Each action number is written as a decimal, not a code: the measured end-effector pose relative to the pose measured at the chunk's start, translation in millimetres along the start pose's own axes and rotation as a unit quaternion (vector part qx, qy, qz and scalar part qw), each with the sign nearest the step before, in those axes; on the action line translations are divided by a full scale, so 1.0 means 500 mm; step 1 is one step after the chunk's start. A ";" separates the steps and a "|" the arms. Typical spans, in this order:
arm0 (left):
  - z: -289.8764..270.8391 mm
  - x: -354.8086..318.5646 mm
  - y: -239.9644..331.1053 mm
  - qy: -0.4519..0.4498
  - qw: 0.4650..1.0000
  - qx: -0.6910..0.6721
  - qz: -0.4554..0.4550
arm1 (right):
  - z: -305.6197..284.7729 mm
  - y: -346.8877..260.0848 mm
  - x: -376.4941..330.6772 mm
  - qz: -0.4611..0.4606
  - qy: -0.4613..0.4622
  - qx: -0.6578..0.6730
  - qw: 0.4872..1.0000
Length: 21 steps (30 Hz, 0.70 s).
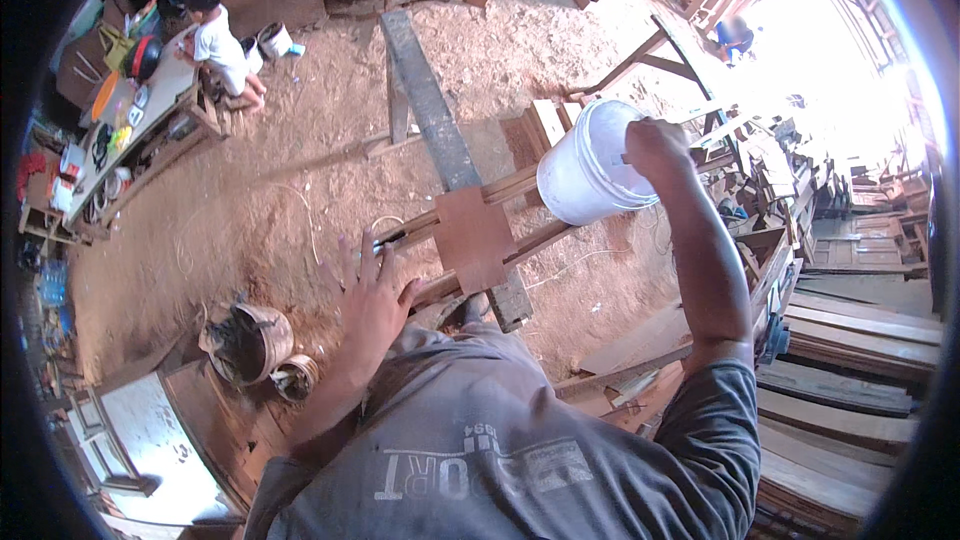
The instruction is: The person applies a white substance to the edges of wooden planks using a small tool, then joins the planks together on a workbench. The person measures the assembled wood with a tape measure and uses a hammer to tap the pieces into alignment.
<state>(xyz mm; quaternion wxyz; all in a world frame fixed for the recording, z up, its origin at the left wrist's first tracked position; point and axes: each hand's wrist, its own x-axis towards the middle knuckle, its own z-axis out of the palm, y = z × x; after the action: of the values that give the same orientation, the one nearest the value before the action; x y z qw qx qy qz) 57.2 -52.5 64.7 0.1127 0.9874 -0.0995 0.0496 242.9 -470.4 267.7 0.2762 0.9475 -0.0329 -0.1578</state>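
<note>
My right hand (658,148) is closed over the mouth of a white plastic bucket (585,180). Whatever its fingers hold is hidden. The bucket is tilted, resting on or against a pair of wooden rails (543,238). To the left of the bucket, a reddish-brown flat wooden piece (474,232) lies across these rails. My left hand (372,302) is open with fingers spread, beside the left end of the rails. A dark, thin object (390,238) lies close to its fingertips; I cannot tell whether they touch.
A long grey plank (428,100) runs away from the rails on a support. Buckets (262,342) stand at lower left. A person in white (222,45) is beside a cluttered bench (130,125). Stacked boards (850,380) fill the right side. Another person (735,37) is far off.
</note>
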 end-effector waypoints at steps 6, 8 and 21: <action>-0.013 -0.006 -0.003 0.012 1.000 0.006 0.009 | 0.017 0.006 -0.007 -0.091 0.001 0.071 0.993; -0.015 -0.003 0.005 -0.003 1.000 -0.011 0.018 | 0.067 0.101 0.012 -0.129 0.008 0.105 0.986; 0.021 -0.004 -0.007 0.041 0.998 0.013 0.038 | 0.118 0.225 -0.208 0.070 0.010 0.691 0.719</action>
<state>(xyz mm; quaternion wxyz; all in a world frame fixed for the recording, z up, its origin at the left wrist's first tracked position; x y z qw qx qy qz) 56.5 -51.4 53.6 0.1018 0.9815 -0.1315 0.0951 128.3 -580.2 309.8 -0.4450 0.8715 -0.1964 -0.0621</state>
